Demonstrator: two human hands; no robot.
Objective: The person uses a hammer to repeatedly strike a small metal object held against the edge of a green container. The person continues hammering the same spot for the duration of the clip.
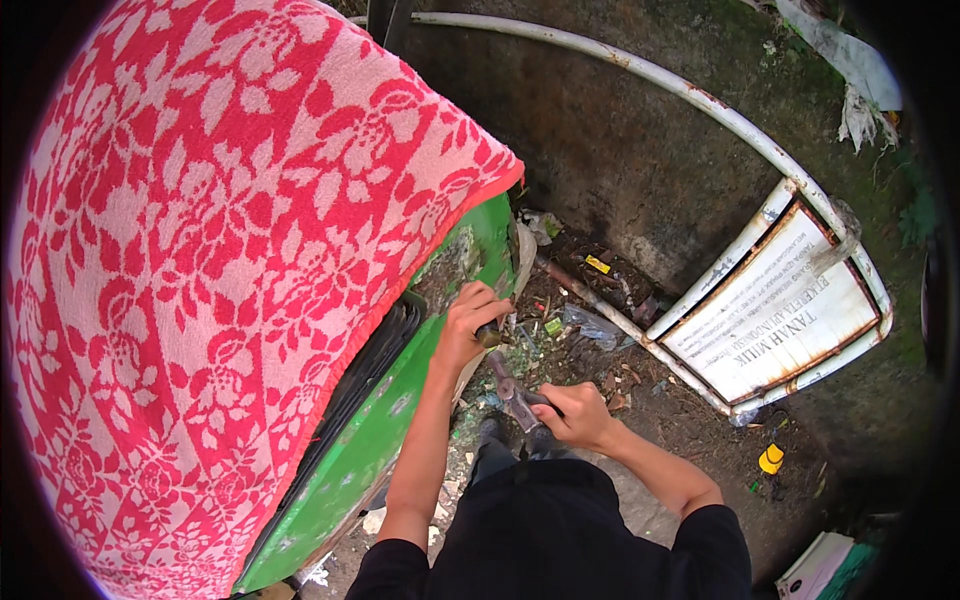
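Hammer [515, 393]: in the head view, gripped by its dark handle in the right hand [578, 415], with the metal head just beside the left hand [470, 320].
Short dark tool [488, 337]: held in a narrow grip of the left hand, brassy end toward the hammer; too covered to tell the exact kind.
Green panel [372, 420]: left of both hands, partly under the red-and-pink cloth [250, 220]; impossible to tell whether touched by the tool.
Knuckles: most at risk, probably; could be struck after a glancing blow on so small an end, or after a slack left grip.
Worn patch [450, 268]: close beyond the left hand; might crumble or crack further under too hard a hit.
Littered ground [630, 378]: below the hands; could hide a dropped tool or upset footing because of loose rubble.
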